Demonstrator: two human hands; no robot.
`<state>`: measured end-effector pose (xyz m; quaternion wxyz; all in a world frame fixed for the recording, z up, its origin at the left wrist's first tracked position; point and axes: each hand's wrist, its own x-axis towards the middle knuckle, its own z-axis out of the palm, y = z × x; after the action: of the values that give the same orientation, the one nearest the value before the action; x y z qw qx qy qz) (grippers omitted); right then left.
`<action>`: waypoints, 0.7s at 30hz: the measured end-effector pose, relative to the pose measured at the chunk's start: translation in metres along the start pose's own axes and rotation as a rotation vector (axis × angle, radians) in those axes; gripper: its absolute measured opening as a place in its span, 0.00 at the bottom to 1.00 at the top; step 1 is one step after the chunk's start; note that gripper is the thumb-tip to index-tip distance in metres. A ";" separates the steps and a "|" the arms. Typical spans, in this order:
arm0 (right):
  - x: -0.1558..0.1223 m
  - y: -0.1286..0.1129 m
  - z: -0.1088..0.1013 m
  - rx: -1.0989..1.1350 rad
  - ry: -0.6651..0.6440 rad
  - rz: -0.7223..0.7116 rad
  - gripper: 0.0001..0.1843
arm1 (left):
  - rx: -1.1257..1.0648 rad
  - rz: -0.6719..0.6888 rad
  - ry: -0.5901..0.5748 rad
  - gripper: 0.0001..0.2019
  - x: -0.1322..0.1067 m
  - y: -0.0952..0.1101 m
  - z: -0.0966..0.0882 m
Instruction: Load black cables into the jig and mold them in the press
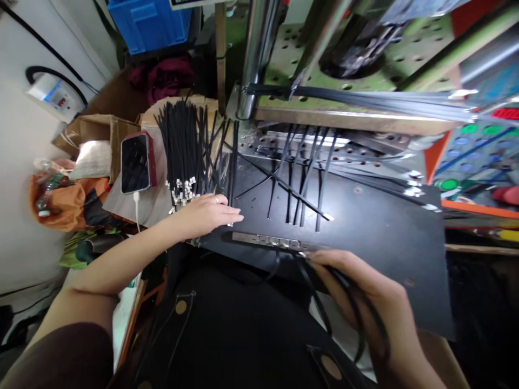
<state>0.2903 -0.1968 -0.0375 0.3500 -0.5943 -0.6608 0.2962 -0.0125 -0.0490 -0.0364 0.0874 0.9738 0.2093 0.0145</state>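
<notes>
Curling around thin black cables (314,294), the right hand (357,286) grips them at a slotted steel strip (265,240) on a matte black sheet (377,259); the left hand (203,215) lies flat and open, just beside a bundle of silver-tipped cables (182,151).

Wall: white, left side, with a black cable (48,46) running along it.
Fixture: small white electrical box (54,97) mounted on the wall, far left.
Storage: blue plastic crate (148,24) at far end; cardboard box (97,135) below it, left.
Fabric: maroon cloth (162,78) beside the crate; orange cloth (60,202) heaped left.
Machinery: green perforated steel plate (357,59) and steel column (253,59), far right; control panel (474,156) with round buttons, right.
</notes>
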 end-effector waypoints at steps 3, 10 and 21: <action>0.015 -0.008 0.002 0.041 0.067 0.048 0.05 | 0.057 0.151 0.045 0.17 0.012 -0.004 0.012; 0.024 -0.001 0.004 -0.004 0.065 0.009 0.05 | 0.036 0.173 0.128 0.12 0.024 0.009 0.009; 0.025 0.002 0.009 -0.223 -0.021 -0.300 0.06 | -0.368 -0.099 0.525 0.10 -0.032 0.031 -0.044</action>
<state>0.2829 -0.1711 -0.0422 0.3152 -0.5209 -0.7744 0.1718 -0.0317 -0.0828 0.0123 0.2055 0.8932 0.2658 0.2987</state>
